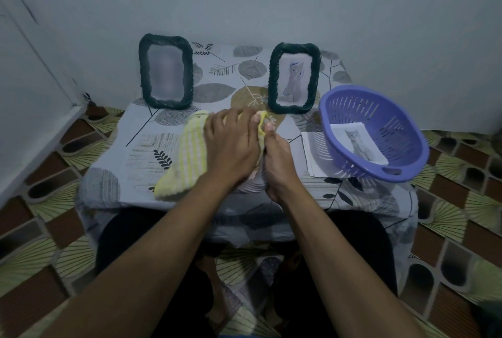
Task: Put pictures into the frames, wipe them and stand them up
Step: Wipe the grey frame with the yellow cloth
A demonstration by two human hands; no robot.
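We see a ribbed yellow cloth [187,152] and twisted, rope-like dark frames [165,71]. The purple basket [375,133] looks smooth plastic; the pictures [360,144] are matt paper.

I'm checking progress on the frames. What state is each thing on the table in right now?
Left dark green woven frame: standing upright, picture inside blurred.
Right dark green woven frame: standing upright, cat picture inside.
Pale ridged frame: lying flat, mostly hidden.
Yellow-white striped cloth: spread over that frame, pressed by left hand.
Right hand: grips the pale frame's edge.
Purple plastic basket: tilted on a paper stack, loose cat picture inside.
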